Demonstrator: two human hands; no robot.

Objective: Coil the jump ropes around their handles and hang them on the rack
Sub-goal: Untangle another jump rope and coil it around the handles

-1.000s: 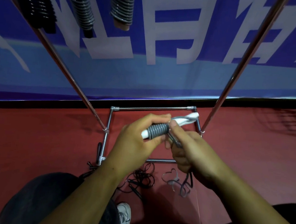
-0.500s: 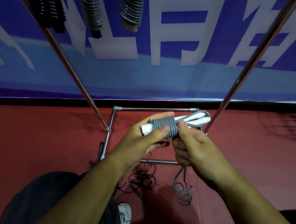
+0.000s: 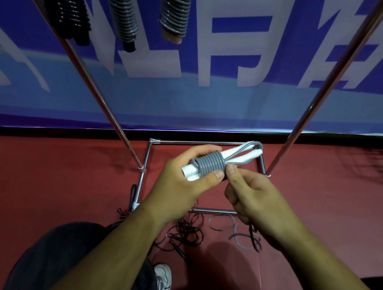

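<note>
My left hand (image 3: 183, 178) grips two white jump-rope handles (image 3: 242, 154) held side by side, with several turns of grey rope (image 3: 209, 163) wound around their middle. My right hand (image 3: 250, 194) pinches the grey rope right beside the coil; the rope's loose tail (image 3: 238, 236) hangs down from that hand to the red floor. Three coiled jump ropes hang from the rack at the top left: a black one (image 3: 68, 9) and two grey ones (image 3: 122, 13) (image 3: 175, 10).
Two slanted chrome rack poles (image 3: 103, 98) (image 3: 325, 90) run down to a chrome base frame (image 3: 146, 162) on the red floor. A tangled black jump rope (image 3: 186, 232) lies by my white shoe (image 3: 163, 278). A blue banner wall stands behind.
More grey turns have been laid on the handles, so the coil is wider. The loose tail on the floor has grown shorter, and the view has tilted slightly.
</note>
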